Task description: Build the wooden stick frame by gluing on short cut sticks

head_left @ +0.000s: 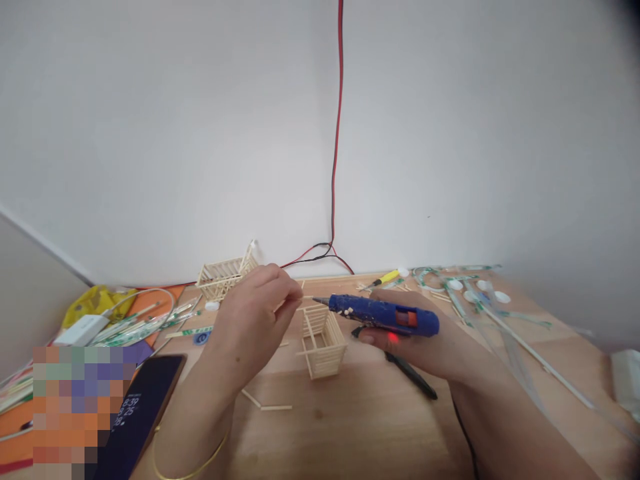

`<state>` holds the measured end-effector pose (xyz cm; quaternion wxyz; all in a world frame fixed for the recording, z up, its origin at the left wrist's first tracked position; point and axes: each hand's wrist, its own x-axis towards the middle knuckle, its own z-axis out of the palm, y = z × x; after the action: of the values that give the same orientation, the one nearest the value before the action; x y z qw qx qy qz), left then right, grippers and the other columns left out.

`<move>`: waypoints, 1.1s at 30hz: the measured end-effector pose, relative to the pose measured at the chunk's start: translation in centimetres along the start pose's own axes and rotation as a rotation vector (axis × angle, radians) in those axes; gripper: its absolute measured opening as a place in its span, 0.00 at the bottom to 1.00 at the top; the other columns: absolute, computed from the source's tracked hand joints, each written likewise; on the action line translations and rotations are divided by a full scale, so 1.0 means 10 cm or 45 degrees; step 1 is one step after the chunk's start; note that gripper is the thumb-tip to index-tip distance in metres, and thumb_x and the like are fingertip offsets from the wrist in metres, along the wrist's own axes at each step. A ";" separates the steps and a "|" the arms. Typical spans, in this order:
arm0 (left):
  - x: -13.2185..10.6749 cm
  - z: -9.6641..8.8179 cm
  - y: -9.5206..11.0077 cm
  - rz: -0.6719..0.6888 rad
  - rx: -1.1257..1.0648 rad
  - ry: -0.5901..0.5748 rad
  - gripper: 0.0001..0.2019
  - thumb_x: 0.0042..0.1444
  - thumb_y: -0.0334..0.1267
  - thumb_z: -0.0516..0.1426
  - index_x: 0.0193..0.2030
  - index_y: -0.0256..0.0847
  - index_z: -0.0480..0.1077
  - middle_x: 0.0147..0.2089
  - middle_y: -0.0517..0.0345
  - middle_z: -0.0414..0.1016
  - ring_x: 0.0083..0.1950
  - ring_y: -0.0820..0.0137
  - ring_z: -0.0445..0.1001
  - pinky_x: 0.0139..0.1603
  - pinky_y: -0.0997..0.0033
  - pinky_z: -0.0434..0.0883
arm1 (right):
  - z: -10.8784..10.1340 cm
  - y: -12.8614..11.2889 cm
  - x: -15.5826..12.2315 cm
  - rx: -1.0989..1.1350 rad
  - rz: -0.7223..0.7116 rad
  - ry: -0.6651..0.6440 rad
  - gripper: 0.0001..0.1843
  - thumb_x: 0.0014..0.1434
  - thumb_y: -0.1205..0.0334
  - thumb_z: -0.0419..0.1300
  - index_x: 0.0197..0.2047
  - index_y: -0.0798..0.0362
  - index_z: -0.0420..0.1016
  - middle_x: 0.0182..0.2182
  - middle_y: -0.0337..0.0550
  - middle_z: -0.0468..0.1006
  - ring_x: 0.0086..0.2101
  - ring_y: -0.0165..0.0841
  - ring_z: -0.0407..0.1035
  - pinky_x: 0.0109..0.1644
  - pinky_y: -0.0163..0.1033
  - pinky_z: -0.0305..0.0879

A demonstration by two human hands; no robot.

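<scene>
My right hand point(425, 347) grips a blue hot glue gun point(383, 315), its nozzle pointing left toward my left hand. My left hand point(255, 320) is closed in a pinch on a thin wooden stick point(303, 308) held just in front of the nozzle. Below the stick and nozzle, a small box frame of wooden sticks point(323, 340) stands on the wooden table point(350, 420). A gold bangle point(193, 460) circles my left wrist.
A second stick frame point(225, 277) rests near the wall. Loose sticks point(265, 403) lie in front. A phone point(143, 413) lies at lower left beside orange paper. A red and black wire point(336, 167) runs down the wall. A black pen point(410, 377), a yellow screwdriver point(387, 277), and plastic wrappers point(480, 300) lie at right.
</scene>
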<state>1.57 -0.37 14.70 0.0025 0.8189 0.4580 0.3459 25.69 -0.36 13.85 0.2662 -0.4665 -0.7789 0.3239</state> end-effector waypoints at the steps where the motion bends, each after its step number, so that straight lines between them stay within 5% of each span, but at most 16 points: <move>1: 0.00 0.00 0.00 0.007 0.006 0.003 0.06 0.56 0.28 0.55 0.28 0.38 0.68 0.31 0.59 0.69 0.35 0.71 0.66 0.35 0.70 0.63 | 0.00 0.00 0.00 0.009 0.002 0.003 0.13 0.53 0.55 0.62 0.26 0.52 0.65 0.22 0.35 0.67 0.24 0.29 0.60 0.26 0.33 0.56; 13: 0.01 0.00 0.04 -0.029 -0.164 0.065 0.05 0.55 0.30 0.57 0.29 0.40 0.71 0.32 0.60 0.73 0.36 0.72 0.69 0.37 0.71 0.65 | -0.02 0.00 0.03 -0.008 0.007 0.084 0.11 0.53 0.56 0.62 0.27 0.52 0.67 0.23 0.35 0.69 0.25 0.28 0.63 0.27 0.32 0.57; 18: 0.04 0.06 -0.01 -0.468 -0.785 0.210 0.02 0.49 0.36 0.63 0.30 0.41 0.74 0.30 0.60 0.75 0.33 0.73 0.70 0.34 0.73 0.67 | -0.01 0.00 0.02 0.108 -0.027 0.106 0.09 0.51 0.57 0.64 0.36 0.50 0.71 0.27 0.36 0.72 0.28 0.30 0.65 0.30 0.34 0.61; 23: 0.11 0.15 -0.06 -0.701 -1.633 0.215 0.05 0.45 0.34 0.65 0.27 0.37 0.74 0.27 0.60 0.72 0.29 0.77 0.69 0.31 0.77 0.67 | 0.02 0.03 0.00 0.148 -0.107 0.111 0.11 0.50 0.58 0.65 0.27 0.52 0.66 0.23 0.34 0.68 0.24 0.27 0.61 0.27 0.33 0.57; 33: 0.12 0.26 -0.03 -0.781 -1.885 0.126 0.06 0.47 0.34 0.65 0.28 0.34 0.73 0.27 0.60 0.73 0.28 0.79 0.70 0.31 0.82 0.68 | 0.04 0.01 -0.01 0.175 -0.086 0.038 0.13 0.52 0.54 0.63 0.30 0.53 0.66 0.25 0.37 0.68 0.27 0.29 0.61 0.29 0.35 0.57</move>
<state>3.21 1.50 13.32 0.6196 0.4261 0.3139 0.5797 25.49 -0.49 13.54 0.3200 -0.4254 -0.7660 0.3603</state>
